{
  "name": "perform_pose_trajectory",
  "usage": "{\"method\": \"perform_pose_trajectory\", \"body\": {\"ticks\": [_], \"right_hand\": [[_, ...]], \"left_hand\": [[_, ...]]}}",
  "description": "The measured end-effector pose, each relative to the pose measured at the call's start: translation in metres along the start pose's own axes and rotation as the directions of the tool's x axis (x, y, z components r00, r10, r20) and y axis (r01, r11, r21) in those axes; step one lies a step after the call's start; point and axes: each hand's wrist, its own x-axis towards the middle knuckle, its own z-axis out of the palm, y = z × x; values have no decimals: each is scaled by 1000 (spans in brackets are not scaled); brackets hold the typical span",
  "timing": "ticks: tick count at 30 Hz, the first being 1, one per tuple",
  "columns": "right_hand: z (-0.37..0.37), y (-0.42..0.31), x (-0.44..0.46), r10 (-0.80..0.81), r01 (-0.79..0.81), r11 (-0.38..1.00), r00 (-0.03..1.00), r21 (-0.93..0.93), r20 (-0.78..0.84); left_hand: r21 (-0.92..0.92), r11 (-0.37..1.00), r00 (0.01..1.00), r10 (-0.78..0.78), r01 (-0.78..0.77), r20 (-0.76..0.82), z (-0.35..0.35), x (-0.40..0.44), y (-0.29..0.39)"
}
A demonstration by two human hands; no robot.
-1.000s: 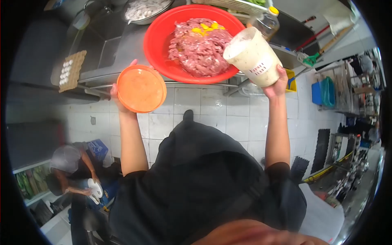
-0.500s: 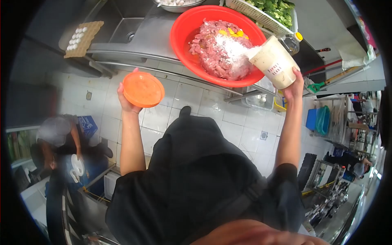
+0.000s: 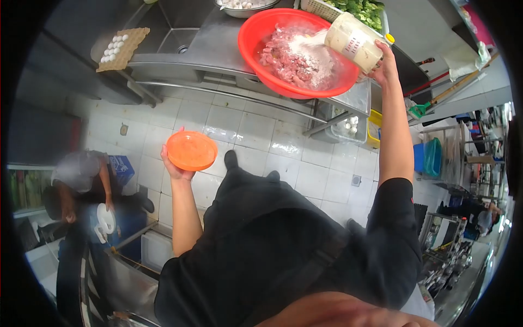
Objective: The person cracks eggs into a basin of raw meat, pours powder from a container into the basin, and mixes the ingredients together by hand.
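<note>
With my right hand (image 3: 385, 66) I grip a clear plastic jar (image 3: 354, 43) with a lettered label, tipped over the right side of a large red basin (image 3: 248, 41). White powder (image 3: 318, 54) runs from its mouth onto raw pink meat pieces (image 3: 283, 57) in the basin, and a pale dust haze hangs there. My left hand (image 3: 177, 163) is closed around the edge of a round orange lid (image 3: 192, 150), held out over the floor, apart from the counter.
The basin stands on a steel counter (image 3: 210, 46) beside a sink (image 3: 180, 32). An egg tray (image 3: 131, 50) lies at the left, a metal bowl (image 3: 245, 10) and a basket of greens (image 3: 362, 12) behind. Another person (image 3: 81, 180) works at lower left, holding a white plate (image 3: 106, 218).
More powder now covers the meat, hiding the yellow pieces. The jar has moved up and slightly left, tipped further. My left hand with the lid has lowered.
</note>
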Motion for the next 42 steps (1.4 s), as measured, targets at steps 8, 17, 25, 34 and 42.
{"method": "perform_pose_trajectory", "body": {"ticks": [8,17,25,34,42], "right_hand": [[14,5,-49,52,-54,998,997,-32,-64],[53,-11,-111,-96,50,986,951,-158,-293],[75,-53,-98,-292,203,925,921,-322,-257],[112,-80,-113,-402,216,869,834,-445,-379],[83,-71,-136,-308,193,931,869,-309,-388]], "left_hand": [[55,998,998,-34,31,51,-33,36,68],[143,988,994,-67,54,86,-93,101,171],[122,984,979,-146,129,144,-98,123,191],[53,980,973,-195,190,126,-122,113,194],[3,952,952,-307,307,-11,-117,121,171]]}}
